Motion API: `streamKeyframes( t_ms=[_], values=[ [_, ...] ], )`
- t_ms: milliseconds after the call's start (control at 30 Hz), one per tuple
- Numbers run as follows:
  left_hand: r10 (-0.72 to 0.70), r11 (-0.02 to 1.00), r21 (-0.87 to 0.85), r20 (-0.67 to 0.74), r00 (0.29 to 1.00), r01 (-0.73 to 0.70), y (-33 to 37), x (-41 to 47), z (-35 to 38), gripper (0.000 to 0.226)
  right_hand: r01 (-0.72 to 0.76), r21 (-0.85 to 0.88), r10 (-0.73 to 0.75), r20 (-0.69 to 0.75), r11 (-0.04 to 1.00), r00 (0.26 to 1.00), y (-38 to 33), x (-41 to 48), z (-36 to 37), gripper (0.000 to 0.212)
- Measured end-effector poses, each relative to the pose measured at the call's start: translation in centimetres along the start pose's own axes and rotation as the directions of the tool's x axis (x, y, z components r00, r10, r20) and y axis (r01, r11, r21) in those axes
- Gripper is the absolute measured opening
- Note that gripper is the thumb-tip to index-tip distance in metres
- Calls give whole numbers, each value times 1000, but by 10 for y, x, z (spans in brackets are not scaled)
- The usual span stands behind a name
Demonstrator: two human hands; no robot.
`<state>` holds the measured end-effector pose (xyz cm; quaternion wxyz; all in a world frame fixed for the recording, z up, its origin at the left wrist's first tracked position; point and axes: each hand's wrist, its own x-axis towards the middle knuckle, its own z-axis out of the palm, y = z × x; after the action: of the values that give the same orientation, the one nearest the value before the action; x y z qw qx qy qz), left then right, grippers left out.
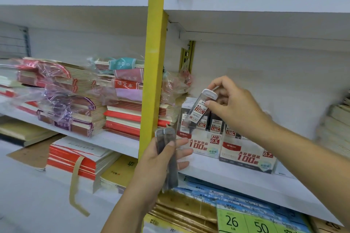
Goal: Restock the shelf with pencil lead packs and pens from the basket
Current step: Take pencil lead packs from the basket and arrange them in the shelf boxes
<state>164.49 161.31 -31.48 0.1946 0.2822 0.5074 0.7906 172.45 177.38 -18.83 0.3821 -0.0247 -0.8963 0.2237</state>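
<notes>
While the right hand [233, 104] reaches in over the white shelf [236, 178], its grip is a pinch: thumb and fingertips close on the white-capped top of 1 pencil lead pack [198, 111]. The pack hangs tilted, its lower end pointing down and to the left over the row of like packs that stand in the display box marked HB 0.5 [203, 147]. Whether that end touches the row cannot be told.

Just beside that box, to the right, stands a second display box marked 0.7 [248, 159], also holding packs.

The left hand [159, 162] is lower, in front of the shelf edge and just beside the yellow upright [155, 62]. Its grip is wrapped round a bundle of lead packs [167, 155], thumb across the front and fingers behind. The bundle stands nearly upright; at least 2 caps show at its top, but blur hides the full count.

Left of the upright, wrapped stacks of notebooks [121, 113] lie on another shelf. Below the boxes are blue packets [214, 193] and green price tags [244, 221] reading 26 and 50.
</notes>
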Motion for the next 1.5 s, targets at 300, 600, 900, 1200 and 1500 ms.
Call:
streamKeyframes(
  t_ms=[300, 600, 900, 1200, 1500],
  values=[
    [-19, 999, -39, -17, 1000, 18, 6, 0, -24, 19, 95, -458, -70, 70, 884, 995, 12, 19, 43, 20],
    [-47, 994, -93, 55, 997, 52, 5, -8, -21, 28, -9, -84, 21, 143, 996, 989, -11, -24, 40, 24],
    [-99, 995, -11, 219, 971, 103, 5, -19, -3, 43, -242, 446, 102, 316, 861, 943, -13, -53, 24, 21],
    [-27, 999, 19, -16, 999, 28, 1, -20, 10, 31, -313, 467, 164, 331, 827, 929, 3, -56, 9, 18],
    [-21, 997, 70, -32, 999, 23, -4, -18, 15, 17, -285, 430, 232, 173, 857, 957, 3, -57, 7, 13]
  ],
)
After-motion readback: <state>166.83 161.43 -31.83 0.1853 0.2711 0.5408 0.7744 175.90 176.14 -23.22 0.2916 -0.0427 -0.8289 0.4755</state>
